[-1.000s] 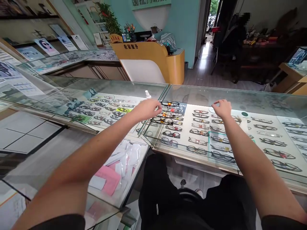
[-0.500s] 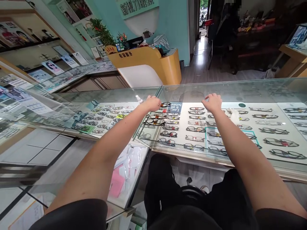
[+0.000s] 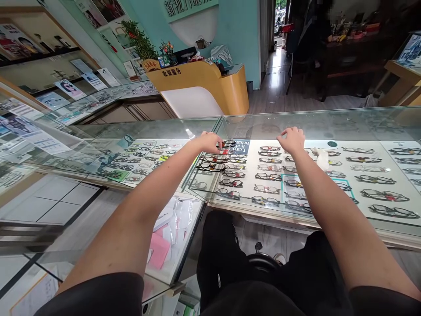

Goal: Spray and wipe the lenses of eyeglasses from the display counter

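Note:
My left hand (image 3: pixel 211 142) is at the far side of the glass counter, fingers curled around the near end of a pair of dark-framed eyeglasses (image 3: pixel 228 144). Part of that frame is hidden behind the fingers. Closer to me, a second black pair of eyeglasses (image 3: pixel 211 166) lies by the counter's corner joint. My right hand (image 3: pixel 292 139) is over the counter farther right, thumb apart from loosely bent fingers, with nothing visible in it. A crumpled white cloth (image 3: pixel 322 159) lies just right of that wrist. A small white bottle (image 3: pixel 190 133) stands left of my left hand.
Rows of eyeglasses (image 3: pixel 267 189) show through the glass display counter (image 3: pixel 329 115). A lower side counter with a pink sheet (image 3: pixel 160 251) and plastic bags is at my left. Beyond stand a yellow reception desk (image 3: pixel 197 72) and a seated person (image 3: pixel 311 48).
My left hand's fingers have loosened slightly, and the eyeglasses at them have shifted a little to the right. My right hand has stayed almost still.

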Motion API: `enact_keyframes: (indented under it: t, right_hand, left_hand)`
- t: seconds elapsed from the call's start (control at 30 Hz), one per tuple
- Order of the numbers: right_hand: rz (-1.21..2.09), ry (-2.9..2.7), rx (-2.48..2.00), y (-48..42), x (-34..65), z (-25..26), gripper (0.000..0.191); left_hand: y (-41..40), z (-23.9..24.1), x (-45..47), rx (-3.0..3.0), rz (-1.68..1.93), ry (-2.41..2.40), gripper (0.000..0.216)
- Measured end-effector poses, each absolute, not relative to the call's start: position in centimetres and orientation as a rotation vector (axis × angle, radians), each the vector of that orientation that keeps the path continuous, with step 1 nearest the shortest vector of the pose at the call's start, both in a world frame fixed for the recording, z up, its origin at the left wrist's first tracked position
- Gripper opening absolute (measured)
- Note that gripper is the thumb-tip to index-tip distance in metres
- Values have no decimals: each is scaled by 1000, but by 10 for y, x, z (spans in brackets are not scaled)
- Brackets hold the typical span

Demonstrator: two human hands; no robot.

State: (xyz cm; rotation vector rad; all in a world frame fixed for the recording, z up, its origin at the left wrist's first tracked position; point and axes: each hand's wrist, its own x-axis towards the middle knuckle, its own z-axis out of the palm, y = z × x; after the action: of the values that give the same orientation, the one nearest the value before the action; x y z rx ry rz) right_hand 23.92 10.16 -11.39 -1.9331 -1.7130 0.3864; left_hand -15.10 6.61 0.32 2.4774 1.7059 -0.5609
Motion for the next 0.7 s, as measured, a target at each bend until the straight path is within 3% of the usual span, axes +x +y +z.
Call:
enact_keyframes:
  t: [0.47,0.7]
  right_hand:
    - [378,-1720,-1940,100,239,-113,32]
    - [371,-1706,-1928,101,239,-113,33]
  left_hand:
    - [81,-2,-152,2513,-540,1749,16]
    - [70,0,-149,2517,-521,1805,17]
